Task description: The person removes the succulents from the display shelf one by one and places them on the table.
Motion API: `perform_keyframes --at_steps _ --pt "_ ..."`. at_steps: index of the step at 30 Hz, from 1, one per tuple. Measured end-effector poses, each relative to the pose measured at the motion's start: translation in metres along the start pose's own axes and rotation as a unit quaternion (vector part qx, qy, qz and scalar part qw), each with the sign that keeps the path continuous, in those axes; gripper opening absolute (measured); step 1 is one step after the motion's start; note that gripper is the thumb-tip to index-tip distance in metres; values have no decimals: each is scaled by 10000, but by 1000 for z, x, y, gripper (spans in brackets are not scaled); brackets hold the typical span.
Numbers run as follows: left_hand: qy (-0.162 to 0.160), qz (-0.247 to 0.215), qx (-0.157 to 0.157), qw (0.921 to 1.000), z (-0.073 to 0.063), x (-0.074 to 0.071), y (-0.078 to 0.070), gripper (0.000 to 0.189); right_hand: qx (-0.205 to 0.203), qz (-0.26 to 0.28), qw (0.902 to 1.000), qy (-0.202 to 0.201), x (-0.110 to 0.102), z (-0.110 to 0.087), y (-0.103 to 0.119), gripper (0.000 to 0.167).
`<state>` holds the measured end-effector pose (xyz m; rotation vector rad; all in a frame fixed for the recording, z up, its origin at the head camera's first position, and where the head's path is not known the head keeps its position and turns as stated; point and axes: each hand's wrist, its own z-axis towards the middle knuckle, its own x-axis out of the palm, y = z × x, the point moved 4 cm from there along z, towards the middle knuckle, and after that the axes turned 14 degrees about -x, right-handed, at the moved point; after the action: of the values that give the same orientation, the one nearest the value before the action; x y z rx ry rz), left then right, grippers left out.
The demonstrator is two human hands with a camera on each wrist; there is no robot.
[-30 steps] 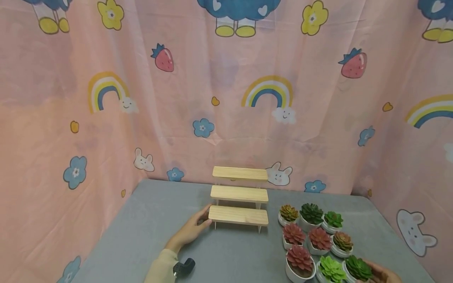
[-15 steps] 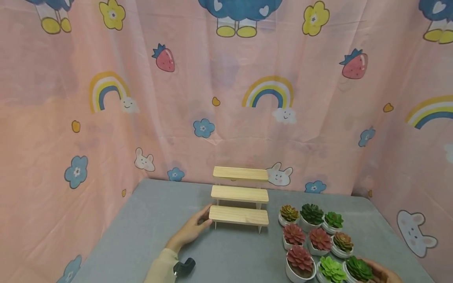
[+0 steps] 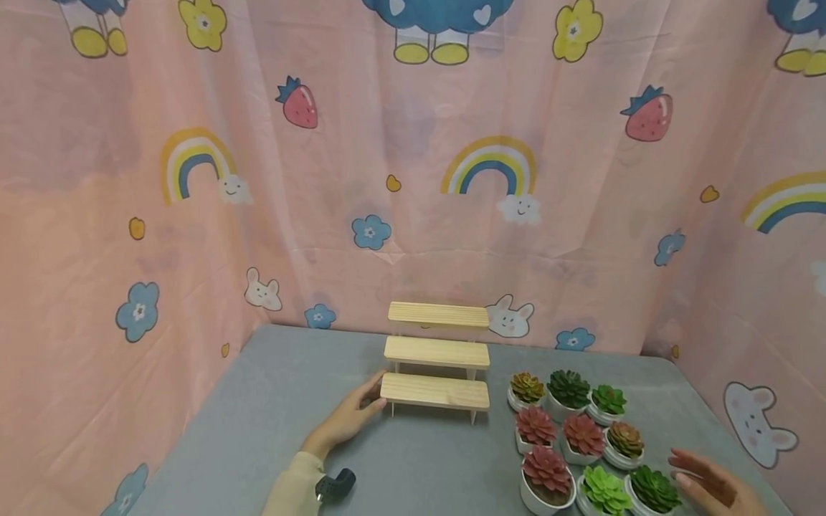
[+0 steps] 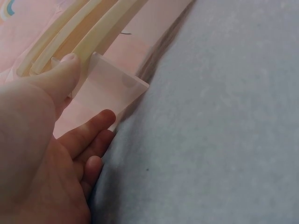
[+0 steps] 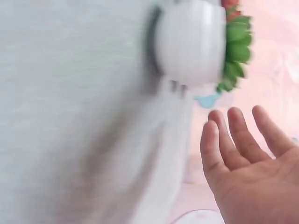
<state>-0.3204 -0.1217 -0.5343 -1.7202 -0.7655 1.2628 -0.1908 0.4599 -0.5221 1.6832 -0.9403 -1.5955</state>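
A three-tier wooden display stand [image 3: 435,392] with clear legs stands near the back of the table. My left hand [image 3: 345,418] holds the left end of its lowest board, thumb at the front corner and a finger behind. In the left wrist view the thumb meets the board, while the lower fingers lie loosely bent beside a clear leg [image 4: 110,84]. My right hand [image 3: 713,484] is just right of a dark green potted succulent [image 3: 653,489], apart from it, fingers spread and nothing in them. The right wrist view shows that white pot [image 5: 191,44] beyond the fingertips.
Several other potted succulents cluster at the right: a bright green one [image 3: 604,491], a red one [image 3: 547,473] and a brownish one [image 3: 624,441] among them. A grey cloth [image 3: 310,373] covers the table. A pink printed curtain [image 3: 413,272] hangs behind and at both sides.
My right hand has let go of the dark green succulent's pot and moved a little to the right, fingers spreading. The left hand and the stand have stayed put.
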Motion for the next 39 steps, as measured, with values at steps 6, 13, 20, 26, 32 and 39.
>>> perform_keyframes --at_steps 6,13,20,26,32,39 --pt "-12 39 19 10000 2 -2 -3 67 -1051 -681 9864 -1068 -9 -9 49 61" --pt "-21 13 12 10000 4 -4 -7 66 -1858 -907 9682 -1406 1 -13 92 49" --pt "-3 123 24 9999 3 -2 -4 67 -2639 -896 9491 -1470 25 -8 129 44" --pt "7 174 25 9998 2 0 1 69 -2921 -611 9432 -1460 40 -5 148 41" --pt "-32 138 -20 9999 1 2 5 67 -3172 -434 9350 -1525 51 -4 167 38" --pt "-71 87 78 9999 1 -1 0 65 -3434 56 9260 -1565 63 1 188 37"
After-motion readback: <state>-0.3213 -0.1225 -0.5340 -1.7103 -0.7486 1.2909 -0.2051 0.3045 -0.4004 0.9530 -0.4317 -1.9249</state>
